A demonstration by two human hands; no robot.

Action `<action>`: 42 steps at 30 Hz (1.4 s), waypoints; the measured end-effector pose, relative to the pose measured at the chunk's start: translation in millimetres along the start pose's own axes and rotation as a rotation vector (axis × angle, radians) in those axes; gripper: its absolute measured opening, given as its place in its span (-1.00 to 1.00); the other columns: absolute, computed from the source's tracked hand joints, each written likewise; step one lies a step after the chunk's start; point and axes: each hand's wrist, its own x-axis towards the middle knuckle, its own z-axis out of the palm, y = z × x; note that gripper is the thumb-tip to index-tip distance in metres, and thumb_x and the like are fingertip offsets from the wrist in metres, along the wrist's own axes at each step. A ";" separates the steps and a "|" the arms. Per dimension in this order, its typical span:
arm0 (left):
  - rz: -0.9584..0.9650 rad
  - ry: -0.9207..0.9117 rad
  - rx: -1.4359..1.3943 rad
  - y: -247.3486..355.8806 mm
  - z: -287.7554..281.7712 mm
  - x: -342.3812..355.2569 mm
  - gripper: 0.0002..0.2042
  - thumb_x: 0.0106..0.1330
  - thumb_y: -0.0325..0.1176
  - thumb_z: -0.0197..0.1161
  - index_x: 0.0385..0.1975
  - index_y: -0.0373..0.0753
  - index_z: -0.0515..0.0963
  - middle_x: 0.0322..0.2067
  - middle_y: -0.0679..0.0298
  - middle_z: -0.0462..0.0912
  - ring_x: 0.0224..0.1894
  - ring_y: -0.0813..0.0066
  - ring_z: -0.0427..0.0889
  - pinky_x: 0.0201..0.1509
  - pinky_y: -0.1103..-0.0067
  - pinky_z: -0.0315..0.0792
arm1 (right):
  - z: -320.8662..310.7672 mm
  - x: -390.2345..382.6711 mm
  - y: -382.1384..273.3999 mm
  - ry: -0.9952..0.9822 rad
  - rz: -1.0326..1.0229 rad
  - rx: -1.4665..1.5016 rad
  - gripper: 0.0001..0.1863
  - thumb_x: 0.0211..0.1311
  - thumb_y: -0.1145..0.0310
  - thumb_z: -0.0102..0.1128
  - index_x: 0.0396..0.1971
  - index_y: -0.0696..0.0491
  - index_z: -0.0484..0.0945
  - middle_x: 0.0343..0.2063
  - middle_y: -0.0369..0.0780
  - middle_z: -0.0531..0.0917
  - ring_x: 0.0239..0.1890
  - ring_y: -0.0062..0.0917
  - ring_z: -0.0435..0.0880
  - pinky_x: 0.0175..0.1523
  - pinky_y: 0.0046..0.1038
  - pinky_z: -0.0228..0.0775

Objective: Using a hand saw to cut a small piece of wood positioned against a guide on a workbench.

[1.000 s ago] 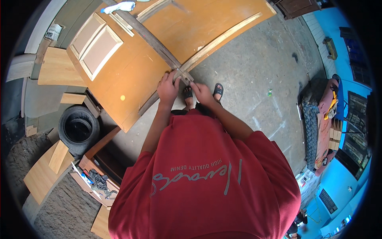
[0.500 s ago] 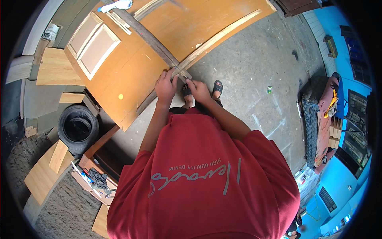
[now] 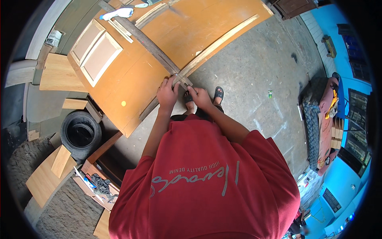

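A long dark wooden beam (image 3: 147,42) lies diagonally across an orange-brown tabletop (image 3: 143,85), its near end sticking out past the edge. There it meets a pale wood strip (image 3: 223,41) that runs along the table's right side. My left hand (image 3: 167,95) is closed at this joint, fingers and thumb gripping the beam's near end. Just right of it, my right hand (image 3: 201,98) has thumb and forefinger pinched together by the beam's tip. A small dark thing shows at those fingertips, too small to name.
Two pale framed panels (image 3: 101,59), thin wood sticks (image 3: 120,31) and a white bottle (image 3: 117,14) lie on the tabletop. Stacked tyres (image 3: 80,134) and a drawer of odds and ends (image 3: 97,185) stand left. A draped stack (image 3: 318,119) stands right on the concrete floor (image 3: 254,79).
The view has shifted a little, so the table and its things sit slightly lower. Both hands keep their places at the beam's end, with hardly any movement.
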 end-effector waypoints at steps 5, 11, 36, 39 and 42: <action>0.010 0.018 0.000 0.2 -2.1 -0.1 -0.65 0.41 -0.13 0.37 0.15 0.01 0.68 -0.17 0.20 0.68 -0.09 0.05 0.72 -0.05 0.23 0.59 | -12.6 -28.4 11.9 -0.018 -0.032 -0.017 -0.36 0.56 -0.08 0.15 -0.52 0.24 0.62 -0.60 0.13 0.60 -0.48 0.08 0.68 -0.33 -0.07 0.45; 0.031 0.026 -0.014 -0.8 -1.6 2.2 -0.64 0.40 -0.11 0.38 0.15 0.00 0.68 -0.17 0.20 0.67 -0.10 0.04 0.72 -0.05 0.22 0.59 | -11.8 -12.5 -7.1 -0.027 -0.001 0.035 -0.34 0.56 -0.09 0.14 -0.53 0.24 0.63 -0.62 0.12 0.62 -0.48 -0.02 0.74 -0.30 -0.09 0.51; -0.013 0.024 0.001 0.8 0.7 -0.2 -0.64 0.38 -0.12 0.39 0.15 0.02 0.69 -0.15 0.24 0.69 -0.08 0.09 0.72 -0.03 0.23 0.55 | -16.9 -38.6 23.4 -0.076 0.007 0.046 -0.29 0.56 -0.16 0.11 -0.52 0.24 0.66 -0.68 0.06 0.60 -0.54 -0.20 0.76 -0.33 -0.18 0.53; 0.018 0.049 0.003 -1.9 3.1 -2.9 -0.65 0.38 -0.12 0.39 0.13 0.02 0.69 -0.16 0.23 0.68 -0.08 0.09 0.72 -0.03 0.23 0.55 | -17.5 -27.9 9.8 -0.096 0.047 0.023 -0.29 0.57 -0.17 0.10 -0.53 0.23 0.66 -0.68 0.06 0.60 -0.54 -0.21 0.76 -0.33 -0.19 0.53; 0.003 0.024 0.005 4.6 -0.2 0.8 -0.65 0.39 -0.13 0.39 0.14 0.02 0.69 -0.17 0.23 0.67 -0.11 0.08 0.71 -0.04 0.23 0.55 | -2.2 -4.0 10.0 -0.045 0.047 -0.010 -0.28 0.56 -0.17 0.10 -0.55 0.23 0.65 -0.68 0.06 0.61 -0.54 -0.18 0.76 -0.32 -0.15 0.53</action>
